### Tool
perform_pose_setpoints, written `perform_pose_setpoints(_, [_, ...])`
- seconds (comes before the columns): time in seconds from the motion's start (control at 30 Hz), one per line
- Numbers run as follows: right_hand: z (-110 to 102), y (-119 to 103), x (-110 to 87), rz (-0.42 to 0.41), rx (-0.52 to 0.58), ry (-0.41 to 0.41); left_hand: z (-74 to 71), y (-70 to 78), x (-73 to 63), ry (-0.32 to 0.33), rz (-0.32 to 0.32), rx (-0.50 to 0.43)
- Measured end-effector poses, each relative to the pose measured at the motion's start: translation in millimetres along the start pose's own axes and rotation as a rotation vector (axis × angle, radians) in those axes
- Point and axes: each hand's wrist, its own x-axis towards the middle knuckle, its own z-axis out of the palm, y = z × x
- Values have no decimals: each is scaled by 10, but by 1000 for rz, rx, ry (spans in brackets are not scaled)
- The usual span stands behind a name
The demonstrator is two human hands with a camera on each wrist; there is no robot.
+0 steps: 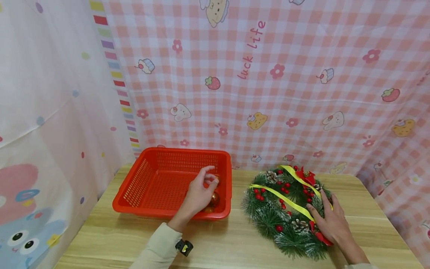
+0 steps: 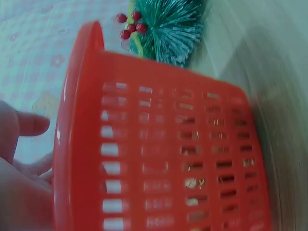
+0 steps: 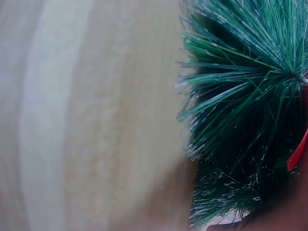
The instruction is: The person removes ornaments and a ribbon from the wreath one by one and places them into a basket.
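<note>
My left hand [image 1: 199, 190] is over the right part of a red plastic basket [image 1: 134, 200], fingers bent loosely and thumb near the fingertips. Shiny gold balls [image 1: 214, 198] lie below it in the basket's right end. In the left wrist view, part of this hand [image 2: 24, 173] shows beyond the basket rim, with nothing visible in its fingers. My right hand [image 1: 330, 222] rests on the right side of a green wreath [image 1: 268, 220], fingers spread. Red berries, pinecones [image 1: 300, 225] and red bows [image 1: 305, 177] decorate the wreath. A yellow ribbon [image 1: 285, 197] loops across it.
Both the basket and wreath stand on a light wooden table [image 1: 231, 243], the wreath to the basket's right. A pink checked curtain [image 1: 235, 104] hangs behind the table, and a white patterned curtain [image 1: 50, 112] hangs at the left.
</note>
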Motion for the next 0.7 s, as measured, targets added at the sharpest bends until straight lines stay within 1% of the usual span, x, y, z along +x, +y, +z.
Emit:
perform_pose_setpoints(0.13, [2,-1,0,3,3,-3,162,33,-31,-108,-8,96])
perform_pose_setpoints(0.23, [6,4,2,4,3,-1,272,54,-65,-159,8,196])
perform_pose_setpoints(0.33, [12,12,7,1,5,7,350,51,-90,-179,30,285])
perform_pose_setpoints(0.43, [17,18,8,0,9,13,388,39,-111,-192,37,349])
perform_pose_setpoints(0.53, [15,21,5,0,18,17,401,32,-127,-207,29,381])
perform_pose_setpoints(0.6, [17,18,-5,1,31,25,402,32,-136,-221,12,388])
perform_pose_setpoints(0.7, [23,11,-25,-6,82,65,403,30,-138,-232,-6,395])
